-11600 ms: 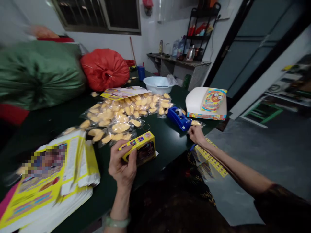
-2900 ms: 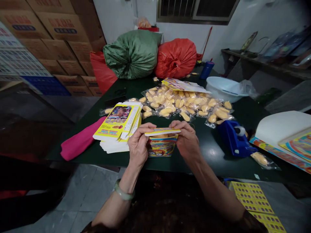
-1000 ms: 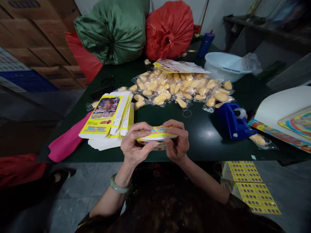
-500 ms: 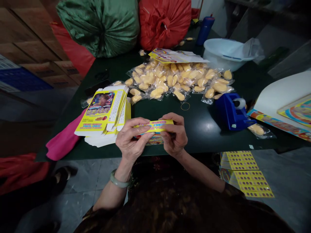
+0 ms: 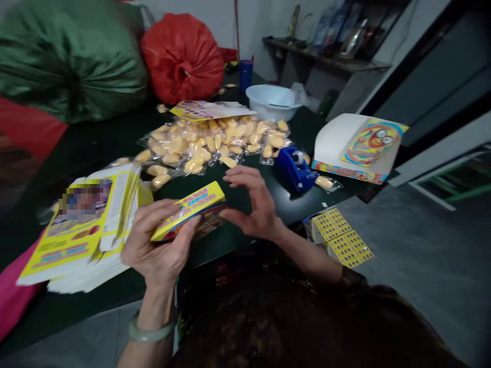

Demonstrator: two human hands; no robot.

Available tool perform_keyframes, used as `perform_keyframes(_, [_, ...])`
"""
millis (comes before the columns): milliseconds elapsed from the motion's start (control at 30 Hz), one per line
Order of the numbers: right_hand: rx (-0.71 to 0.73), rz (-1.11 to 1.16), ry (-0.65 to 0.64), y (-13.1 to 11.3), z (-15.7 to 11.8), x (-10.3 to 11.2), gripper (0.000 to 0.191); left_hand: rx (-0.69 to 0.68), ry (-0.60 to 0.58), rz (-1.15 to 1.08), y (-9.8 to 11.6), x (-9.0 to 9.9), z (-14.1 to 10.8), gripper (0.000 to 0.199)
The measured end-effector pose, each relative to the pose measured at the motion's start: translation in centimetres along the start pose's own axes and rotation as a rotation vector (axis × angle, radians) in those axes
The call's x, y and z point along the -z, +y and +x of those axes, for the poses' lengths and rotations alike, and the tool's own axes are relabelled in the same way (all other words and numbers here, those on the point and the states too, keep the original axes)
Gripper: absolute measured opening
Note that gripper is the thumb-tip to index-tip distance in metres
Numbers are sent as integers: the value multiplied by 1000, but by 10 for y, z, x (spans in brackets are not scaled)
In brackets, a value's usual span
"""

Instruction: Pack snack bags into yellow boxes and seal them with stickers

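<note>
- Box (image 5: 194,204), head view: yellow, printed, held above the front part of the dark green table (image 5: 286,202), right end angled away from the person. Upper face looks closed; no tape can be made out on it.
- Step in hand (judgement): finishing the closure of this box, flap apparently tucked in. Contents not visible.
- Next move (judgement): likely calls for a strip from the blue tape dispenser (image 5: 294,171), which stands beyond the right hand (image 5: 251,204), well apart from it. Box would need a steady hold meanwhile, so the flap does not lift.
- Grip, left hand (image 5: 157,253): pinching the box near its left end, thumb along the near face, fingers over the top; snug, no gap seen.
- Grip, right hand: spread, thumb and fingers well parted, nothing held. Thumb tip lies just beside the box's right end; cannot tell whether it touches.
- Surroundings: flat cartons (image 5: 82,230) stacked to the left of the left hand; wrapped yellow pieces (image 5: 195,145) heaped beyond the box.
</note>
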State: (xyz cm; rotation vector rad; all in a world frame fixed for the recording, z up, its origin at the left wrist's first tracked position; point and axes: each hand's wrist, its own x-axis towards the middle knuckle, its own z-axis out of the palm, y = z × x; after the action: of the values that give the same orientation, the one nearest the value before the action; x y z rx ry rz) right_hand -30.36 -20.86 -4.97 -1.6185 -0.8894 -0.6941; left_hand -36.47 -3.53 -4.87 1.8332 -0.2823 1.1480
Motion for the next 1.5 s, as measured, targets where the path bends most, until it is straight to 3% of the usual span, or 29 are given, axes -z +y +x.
perform_keyframes(100, [-159,-358,151,21,6,74,13,39,-5,19,-12,-9,-3,30])
perform_keyframes(167, [-377,-593,253,42,9,125,13,56,-11,36,-19,-12,-5,31])
perform_keyframes(200, [-528,-693,222,52,10,146,13,58,-6,37,-22,-12,-6,32])
perform_keyframes(267, [-877,-759,32,70,13,178,13,59,4,21,-23,-12,-7,32])
perform_keyframes(333, [-1101,-716,-123,81,16,193,17,58,10,3,-23,-12,-7,33])
perform_keyframes(533, [-1339,-554,-183,85,26,183,28,36,-20,-26,-27,-10,-9,38])
perform_keyframes(833, [-1575,-307,119,94,31,179,26,-26,-5,14,-30,-12,-8,31])
perform_keyframes(1000, [-1473,-160,370,83,19,174,17,-82,28,97,-31,-13,-5,29])
perform_keyframes(1167, [-1259,-88,512,71,-21,164,18,-50,11,90,-27,-12,-5,26])
perform_keyframes(1400, [-1131,-346,484,101,-61,145,22,12,6,74,-26,-12,-5,24])
perform_keyframes(1500, [-1019,-491,392,94,-68,141,24,-26,45,50,-25,-13,-7,26])
